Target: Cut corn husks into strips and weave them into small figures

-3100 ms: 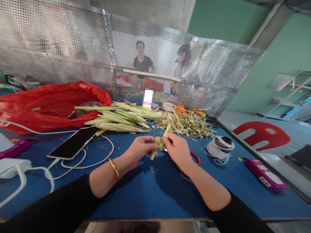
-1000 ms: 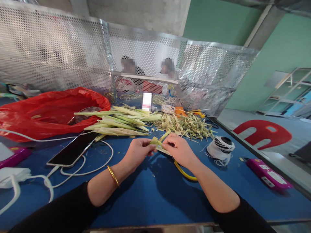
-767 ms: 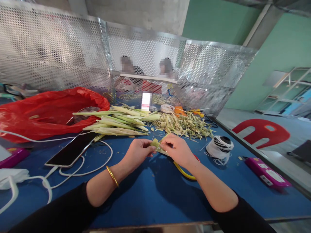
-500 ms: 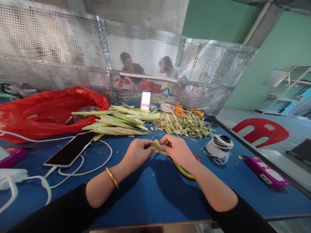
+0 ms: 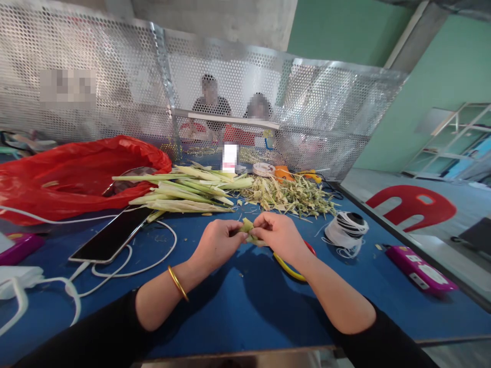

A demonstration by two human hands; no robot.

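I pinch a small folded leaf strip between both sets of fingers, just above the blue table. My left hand grips its near end with closed fingers; my right hand clamps the far side, fingertips almost touching. Scissors lie partly under my right wrist, the pile of stalks beyond.
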